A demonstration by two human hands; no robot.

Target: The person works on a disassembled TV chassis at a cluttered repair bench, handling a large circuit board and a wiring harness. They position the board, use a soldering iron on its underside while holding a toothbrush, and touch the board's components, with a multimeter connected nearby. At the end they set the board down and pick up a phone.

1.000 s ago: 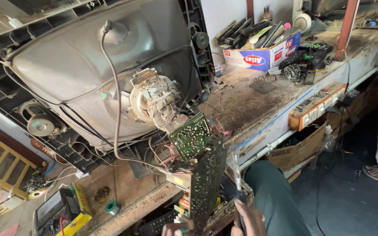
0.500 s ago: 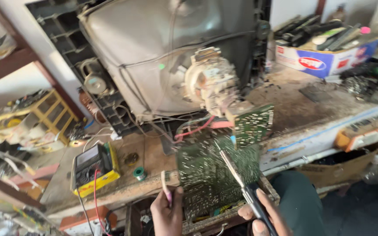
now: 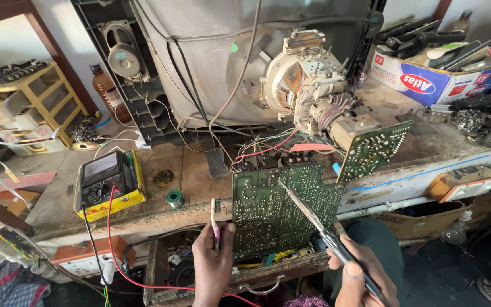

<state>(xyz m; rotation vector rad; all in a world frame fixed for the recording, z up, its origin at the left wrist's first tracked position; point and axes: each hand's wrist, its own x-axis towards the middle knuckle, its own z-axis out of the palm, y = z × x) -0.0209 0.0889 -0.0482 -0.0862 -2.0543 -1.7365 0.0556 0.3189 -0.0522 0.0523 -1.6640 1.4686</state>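
Circuit boards, two; one soldering iron on the larger.

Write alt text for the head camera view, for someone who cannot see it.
A right hand holds a soldering iron tip against an upright green circuit board, while the left hand grips a thin pink tool beside it. Behind stands an opened television tube; a yellow multimeter lies to the left.

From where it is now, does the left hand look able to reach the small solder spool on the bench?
Probably yes: the left hand sits just below the solder spool, with only bare bench between, though it already holds a thin pink-tipped tool.
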